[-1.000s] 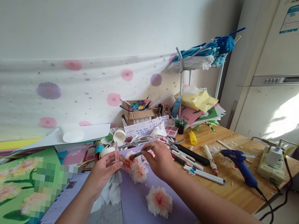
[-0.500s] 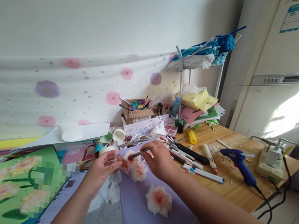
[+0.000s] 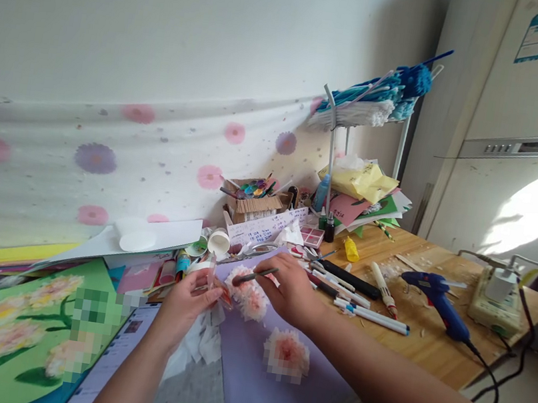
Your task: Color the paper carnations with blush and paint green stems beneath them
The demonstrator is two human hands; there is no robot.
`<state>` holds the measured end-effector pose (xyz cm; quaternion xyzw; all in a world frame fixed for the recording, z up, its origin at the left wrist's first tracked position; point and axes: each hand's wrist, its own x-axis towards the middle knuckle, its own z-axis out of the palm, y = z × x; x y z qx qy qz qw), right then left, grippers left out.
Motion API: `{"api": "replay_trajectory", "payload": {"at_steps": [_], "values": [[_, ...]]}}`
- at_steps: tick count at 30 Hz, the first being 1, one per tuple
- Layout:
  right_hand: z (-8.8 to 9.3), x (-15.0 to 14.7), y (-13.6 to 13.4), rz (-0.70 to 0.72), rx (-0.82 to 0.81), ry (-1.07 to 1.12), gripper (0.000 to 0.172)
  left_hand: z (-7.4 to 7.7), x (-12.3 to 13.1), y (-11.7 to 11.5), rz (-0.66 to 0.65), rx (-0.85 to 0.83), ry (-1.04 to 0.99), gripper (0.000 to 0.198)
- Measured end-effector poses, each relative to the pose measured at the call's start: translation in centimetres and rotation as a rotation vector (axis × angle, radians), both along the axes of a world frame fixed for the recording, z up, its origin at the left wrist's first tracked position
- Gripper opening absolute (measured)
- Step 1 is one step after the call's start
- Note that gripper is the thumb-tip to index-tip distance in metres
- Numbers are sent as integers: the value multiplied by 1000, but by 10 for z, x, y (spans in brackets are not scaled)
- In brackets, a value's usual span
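Observation:
My left hand (image 3: pixel 189 304) is closed on a small clear case with a pink inside (image 3: pixel 214 282), held open above the table. My right hand (image 3: pixel 289 290) pinches a thin dark brush (image 3: pixel 254 275) whose tip rests on a pink-and-white tissue paper flower (image 3: pixel 248 297). That flower lies on a lilac paper sheet (image 3: pixel 254 388). A second paper flower (image 3: pixel 286 353) sits on the same sheet, nearer to me. Crumpled white tissue (image 3: pixel 201 345) lies just under my left hand.
A blue glue gun (image 3: pixel 436 300) and a power strip (image 3: pixel 494 308) sit on the wooden table (image 3: pixel 433 351) at right. Pens (image 3: pixel 360 301), a paint palette (image 3: pixel 313 237), cups, a cardboard box and stacked coloured paper crowd the back. A green flower picture (image 3: pixel 10 338) lies at left.
The view has shifted slightly, so everything sits a little to the right. Both hands keep their grips; the brush tip stays on the flower.

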<state>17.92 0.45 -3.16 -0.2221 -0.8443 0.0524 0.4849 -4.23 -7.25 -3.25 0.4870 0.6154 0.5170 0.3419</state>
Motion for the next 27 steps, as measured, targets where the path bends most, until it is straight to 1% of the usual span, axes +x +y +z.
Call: {"api": "replay_trajectory", "payload": {"at_steps": [4, 9, 14, 18, 21, 27], "values": [[-3, -7, 4, -14, -20, 17, 6, -1, 1, 0, 20, 4, -20, 28], [-4, -15, 10, -17, -56, 29, 5, -4, 1, 2, 59, 26, -54, 31], [8, -17, 8, -48, -117, 86, 9, -9, 3, 6, 63, 55, -72, 31], [15, -19, 9, -38, -214, 60, 10, -12, 1, 14, 56, 68, -74, 32], [17, -19, 13, -68, -270, 68, 12, -16, -6, 19, 56, 80, -80, 33], [18, -20, 17, -53, -323, 43, 13, -22, -13, 20, 43, 100, -109, 34]]}}
